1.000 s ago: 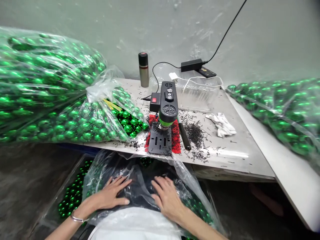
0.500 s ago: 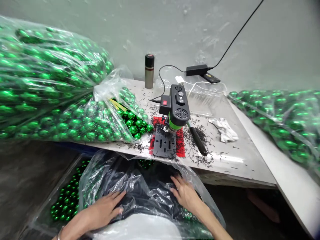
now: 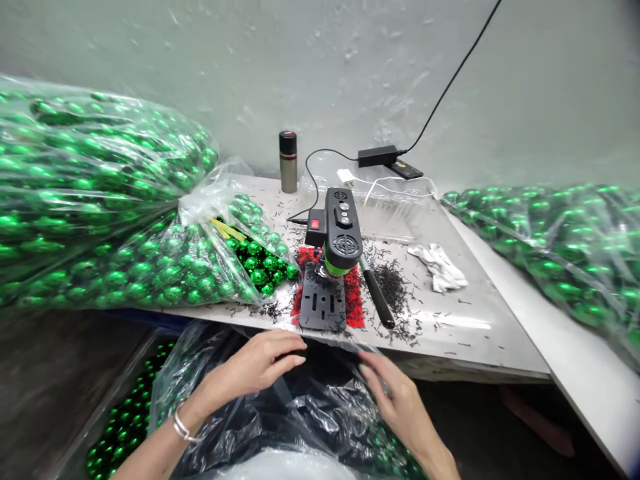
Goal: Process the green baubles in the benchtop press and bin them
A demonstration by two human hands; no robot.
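The left hand (image 3: 260, 360), part-curled, and right hand (image 3: 400, 403), thumb near fingertips, meet the clear bag's (image 3: 310, 417) rim; I cannot tell whether either grips. The bag spreads towards six o'clock, below the table (image 3: 500, 333) edge. At twelve stands the black machine (image 3: 343, 233). Its base plate (image 3: 323, 307) could snag and tear the film, or dragging plastic could sweep black scraps (image 3: 393, 283), at one o'clock, inside.

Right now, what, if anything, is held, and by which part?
The right hand may be pinching the clear bag by its far rim; the left hand is unclear.
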